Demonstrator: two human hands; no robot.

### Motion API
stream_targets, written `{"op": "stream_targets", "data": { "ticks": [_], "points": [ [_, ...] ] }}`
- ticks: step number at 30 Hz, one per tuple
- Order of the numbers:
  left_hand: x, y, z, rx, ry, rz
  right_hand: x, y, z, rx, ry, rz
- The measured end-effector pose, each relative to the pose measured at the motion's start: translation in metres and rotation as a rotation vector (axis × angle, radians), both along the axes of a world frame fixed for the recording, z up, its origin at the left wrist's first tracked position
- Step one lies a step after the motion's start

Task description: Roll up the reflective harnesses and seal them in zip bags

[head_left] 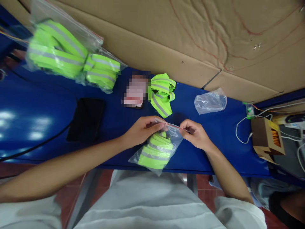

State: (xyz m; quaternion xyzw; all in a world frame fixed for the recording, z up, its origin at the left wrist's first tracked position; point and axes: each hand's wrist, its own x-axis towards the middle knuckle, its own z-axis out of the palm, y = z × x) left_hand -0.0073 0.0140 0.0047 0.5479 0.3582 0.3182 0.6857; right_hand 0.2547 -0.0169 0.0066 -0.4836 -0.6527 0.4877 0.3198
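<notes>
A clear zip bag [175, 143] hangs between my two hands over the front of the table. Inside it lies a folded neon-yellow reflective strap [157, 154] with grey stripes. My left hand [145, 128] pinches the bag's top edge near its left corner. At the right end of the same red-lined edge, my right hand [194, 132] grips with thumb and curled fingers. Whether the seal is pressed together is too small to tell. Just beyond my left hand, a loose bundle of the same reflective strap [163, 90] rests on the table.
Bagged reflective straps [59, 54] are piled at the back left. A black tablet-like object [85, 119] and a blurred-out phone-like item [135, 90] lie on the blue table [114, 121]. An empty plastic bag [211, 101], a white cable [237, 127] and a cardboard box [267, 135] are right. Cardboard [152, 35] walls the back.
</notes>
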Motion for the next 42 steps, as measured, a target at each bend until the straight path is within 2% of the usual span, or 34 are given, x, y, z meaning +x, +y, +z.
{"op": "stream_targets", "data": {
  "ticks": [21,30,42],
  "points": [
    [0.005,-0.003,-0.004,0.029,-0.053,-0.04,-0.008,-0.005,0.001,-0.015,-0.009,0.037],
    [0.006,-0.004,-0.005,0.061,-0.013,-0.057,-0.013,-0.007,0.007,0.055,-0.072,0.064],
    [0.007,-0.006,-0.011,0.123,0.065,-0.074,-0.019,-0.008,0.008,0.146,-0.158,0.026]
  ]
}}
